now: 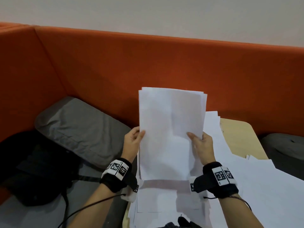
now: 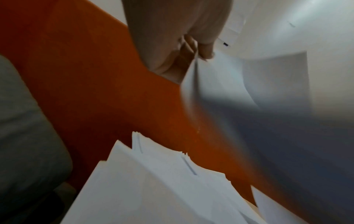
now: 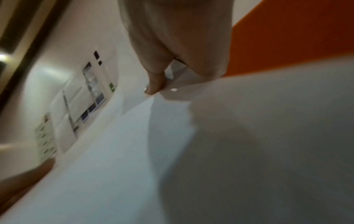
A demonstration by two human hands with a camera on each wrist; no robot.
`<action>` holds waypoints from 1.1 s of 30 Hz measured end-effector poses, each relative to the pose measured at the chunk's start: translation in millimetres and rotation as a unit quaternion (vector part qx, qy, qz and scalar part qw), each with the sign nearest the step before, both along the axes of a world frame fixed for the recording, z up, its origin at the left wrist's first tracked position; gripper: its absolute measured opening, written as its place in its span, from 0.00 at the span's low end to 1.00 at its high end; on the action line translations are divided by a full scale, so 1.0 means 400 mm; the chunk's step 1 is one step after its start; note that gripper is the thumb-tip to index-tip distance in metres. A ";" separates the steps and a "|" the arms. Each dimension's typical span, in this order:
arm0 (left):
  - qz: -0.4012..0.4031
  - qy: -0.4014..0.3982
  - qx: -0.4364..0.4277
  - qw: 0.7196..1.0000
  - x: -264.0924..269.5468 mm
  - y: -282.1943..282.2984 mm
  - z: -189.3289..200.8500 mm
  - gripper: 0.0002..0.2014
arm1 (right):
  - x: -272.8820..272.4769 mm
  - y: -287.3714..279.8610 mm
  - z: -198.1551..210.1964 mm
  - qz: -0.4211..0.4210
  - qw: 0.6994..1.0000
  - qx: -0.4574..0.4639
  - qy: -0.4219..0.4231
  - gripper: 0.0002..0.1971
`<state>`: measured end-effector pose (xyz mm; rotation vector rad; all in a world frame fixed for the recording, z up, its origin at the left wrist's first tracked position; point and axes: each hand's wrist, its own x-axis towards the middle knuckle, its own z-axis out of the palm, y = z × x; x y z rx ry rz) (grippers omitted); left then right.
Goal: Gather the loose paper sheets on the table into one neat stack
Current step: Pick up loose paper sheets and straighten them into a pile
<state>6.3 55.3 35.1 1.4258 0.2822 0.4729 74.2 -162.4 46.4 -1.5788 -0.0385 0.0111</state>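
Observation:
A stack of white paper sheets [image 1: 169, 122] stands upright above the table, its edges slightly uneven at the top. My left hand [image 1: 134, 140] pinches its left edge, thumb on the front. My right hand [image 1: 199, 142] pinches the right edge the same way. The left wrist view shows my left hand [image 2: 195, 50] gripping the stack [image 2: 220, 78] by its edge. In the right wrist view my right hand [image 3: 162, 78] has its thumb on the stack [image 3: 191, 136]. More loose sheets [image 1: 256, 181] lie spread over the table [image 1: 238, 137] below and to the right.
An orange upholstered partition [image 1: 164, 66] runs behind the table. A grey cushion [image 1: 79, 129] and a black bag [image 1: 32, 165] lie on the seat to the left. Another grey cushion [image 1: 286, 148] sits at the right. The table's far right corner shows bare wood.

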 end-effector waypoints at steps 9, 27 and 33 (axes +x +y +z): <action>-0.023 0.327 0.208 0.921 0.034 0.059 -0.275 0.07 | -0.044 -0.087 -0.210 0.011 0.954 -0.235 0.187 0.20; 0.018 0.206 0.202 0.957 0.074 0.022 -0.213 0.23 | -0.006 -0.115 -0.280 0.022 0.949 -0.233 0.210 0.15; -0.085 0.274 0.196 0.938 0.058 0.010 -0.254 0.15 | -0.009 -0.118 -0.280 0.029 0.954 -0.209 0.212 0.15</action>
